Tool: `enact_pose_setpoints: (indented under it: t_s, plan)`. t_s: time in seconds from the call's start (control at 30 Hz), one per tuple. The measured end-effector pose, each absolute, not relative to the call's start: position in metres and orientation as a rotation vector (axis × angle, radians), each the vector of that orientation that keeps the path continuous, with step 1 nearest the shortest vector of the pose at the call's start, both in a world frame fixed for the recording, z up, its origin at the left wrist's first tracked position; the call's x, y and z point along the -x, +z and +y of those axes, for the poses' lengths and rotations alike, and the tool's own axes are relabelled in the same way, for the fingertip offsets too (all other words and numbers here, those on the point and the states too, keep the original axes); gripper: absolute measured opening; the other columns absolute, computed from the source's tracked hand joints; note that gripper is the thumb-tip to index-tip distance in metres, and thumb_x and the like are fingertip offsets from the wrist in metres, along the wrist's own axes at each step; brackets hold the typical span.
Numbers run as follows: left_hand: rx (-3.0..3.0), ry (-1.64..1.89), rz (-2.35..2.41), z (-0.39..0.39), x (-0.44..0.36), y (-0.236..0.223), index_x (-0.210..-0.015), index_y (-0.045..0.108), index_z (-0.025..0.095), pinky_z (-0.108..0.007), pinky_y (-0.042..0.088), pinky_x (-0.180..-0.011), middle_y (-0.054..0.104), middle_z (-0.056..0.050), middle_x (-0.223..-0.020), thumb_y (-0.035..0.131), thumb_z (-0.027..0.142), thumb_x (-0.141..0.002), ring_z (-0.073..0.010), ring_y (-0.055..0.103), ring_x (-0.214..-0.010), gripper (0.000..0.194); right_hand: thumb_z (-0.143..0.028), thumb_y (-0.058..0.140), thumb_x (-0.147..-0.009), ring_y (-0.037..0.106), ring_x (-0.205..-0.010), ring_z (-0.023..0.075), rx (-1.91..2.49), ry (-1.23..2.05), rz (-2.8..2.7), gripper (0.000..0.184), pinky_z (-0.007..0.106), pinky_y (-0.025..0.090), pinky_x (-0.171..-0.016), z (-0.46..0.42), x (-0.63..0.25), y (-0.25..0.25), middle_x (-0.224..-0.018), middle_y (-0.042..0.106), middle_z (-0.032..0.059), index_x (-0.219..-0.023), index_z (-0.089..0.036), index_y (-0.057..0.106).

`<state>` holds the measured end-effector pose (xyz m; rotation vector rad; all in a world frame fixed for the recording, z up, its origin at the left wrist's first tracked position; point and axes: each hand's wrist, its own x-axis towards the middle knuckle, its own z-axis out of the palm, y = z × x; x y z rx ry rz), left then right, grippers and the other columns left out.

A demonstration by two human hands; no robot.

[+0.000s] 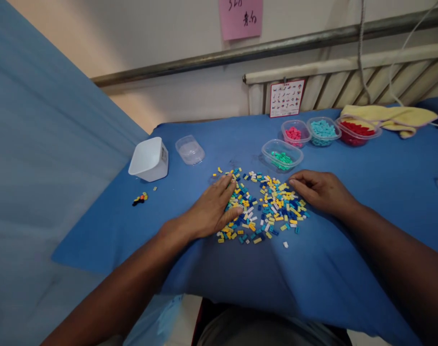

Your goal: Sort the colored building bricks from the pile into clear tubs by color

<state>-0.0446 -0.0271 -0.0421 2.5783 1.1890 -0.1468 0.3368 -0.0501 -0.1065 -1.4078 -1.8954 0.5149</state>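
Note:
Small toy building bricks (280, 202) in yellow, white, teal and dark blue lie loosely spread on the blue cloth, in two touching heaps. My left hand (215, 204) rests palm down on the left heap, fingers stretched out and thumb apart, covering some bricks. At the right edge of the other heap is my right hand (318, 190), its fingers curled in and the thumb close to the index finger. Whatever may be between those fingertips is hidden. A clear tub with green bricks (282, 159) stands just behind the right heap.
Behind stand tubs of pink bricks (294, 135), light blue bricks (323, 130) and red bricks (356, 129), beside a yellow cloth (388, 117). To the left are a clear lid-like container (190, 150), a white bin (149, 161) and a few loose pieces (140, 198).

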Motion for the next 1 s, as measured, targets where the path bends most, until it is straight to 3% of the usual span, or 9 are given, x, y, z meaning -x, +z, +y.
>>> enact_pose_setpoints:
  t_s: [0.23,0.5,0.67,0.8,0.9,1.0]
  plan:
    - [-2.634,-0.184,1.279,-0.007,0.014,-0.052,-0.188,0.026,0.000,-0.054,0.013,-0.153,0.009,-0.024,-0.198,0.024,0.077,-0.121,-0.0375,0.010,-0.187,0.103,-0.049,0.067,-0.110,0.076,-0.070,0.0216,1.419,0.510,-1.910,0.031,0.034,0.054,-0.065,-0.050,-0.337,-0.105,-0.084,0.085,0.0017,-0.109,-0.026,0.088]
    - [-2.562,-0.191,1.344,0.030,-0.016,-0.044,-0.190,0.023,0.004,-0.054,0.013,-0.152,0.010,-0.024,-0.198,0.028,0.072,-0.121,-0.0373,0.012,-0.187,0.097,-0.049,0.067,-0.110,0.076,-0.069,0.0218,1.392,0.520,-1.922,0.030,0.034,0.054,-0.065,-0.051,-0.338,-0.105,-0.084,0.085,0.0026,-0.107,-0.026,0.087]
    - [-2.583,-0.252,1.199,0.000,-0.013,-0.038,-0.190,0.024,0.004,-0.051,0.008,-0.153,0.008,-0.021,-0.199,0.023,0.076,-0.121,-0.0353,0.007,-0.188,0.099,-0.047,0.066,-0.110,0.075,-0.069,0.0209,1.391,0.533,-1.934,0.030,0.034,0.054,-0.065,-0.054,-0.340,-0.104,-0.083,0.084,0.0018,-0.108,-0.025,0.087]
    - [-2.649,-0.271,1.178,-0.039,0.003,-0.039,-0.192,0.022,0.010,-0.058,0.012,-0.153,0.005,-0.018,-0.199,0.025,0.080,-0.120,-0.0366,0.006,-0.188,0.101,-0.047,0.066,-0.110,0.076,-0.070,0.0214,1.386,0.527,-1.945,0.030,0.035,0.054,-0.066,-0.056,-0.339,-0.101,-0.085,0.085,0.0020,-0.108,-0.026,0.087]
    - [-2.621,-0.301,1.243,-0.055,0.022,-0.041,-0.192,0.021,0.011,-0.061,0.013,-0.153,0.004,-0.017,-0.199,0.022,0.082,-0.119,-0.0364,0.005,-0.188,0.102,-0.044,0.065,-0.112,0.078,-0.074,0.0234,1.370,0.467,-1.962,0.028,0.037,0.058,-0.071,-0.060,-0.335,-0.095,-0.090,0.087,0.0037,-0.112,-0.027,0.087]
    - [-2.596,-0.244,1.355,-0.056,0.037,-0.045,-0.192,0.023,0.009,-0.062,0.015,-0.152,0.004,-0.019,-0.198,0.019,0.085,-0.117,-0.0378,0.007,-0.188,0.106,-0.046,0.064,-0.115,0.083,-0.092,0.0283,1.262,0.388,-2.025,0.030,0.044,0.066,-0.088,-0.065,-0.327,-0.087,-0.105,0.089,0.0084,-0.116,-0.027,0.087]
